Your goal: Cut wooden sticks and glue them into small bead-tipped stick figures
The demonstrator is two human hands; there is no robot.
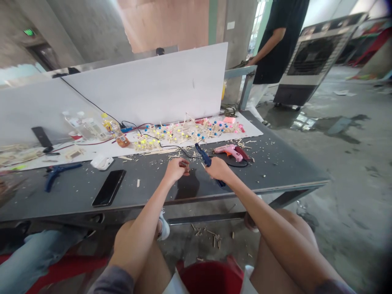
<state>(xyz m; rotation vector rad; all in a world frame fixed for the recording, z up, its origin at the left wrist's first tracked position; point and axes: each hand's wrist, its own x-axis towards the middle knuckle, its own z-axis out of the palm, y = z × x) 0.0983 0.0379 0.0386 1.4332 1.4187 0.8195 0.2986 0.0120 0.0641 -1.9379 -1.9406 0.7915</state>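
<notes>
Table: dark table strewn with stick bits, white board behind.
Left: left hand, grip pinched shut on a small stick.
Right: right hand, grip closed around the blue glue gun, just right of the stick.
Nearby: pink glue gun, phone.

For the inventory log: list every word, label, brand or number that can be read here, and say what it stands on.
Nothing here can be read as words.
Blurred: green sign, top left, lit.
Too small: bottle labels.
Blurred: paper notice, top centre.
Too small: markings on the air cooler.
No lettering shows: blue glue gun in the right hand.
</notes>
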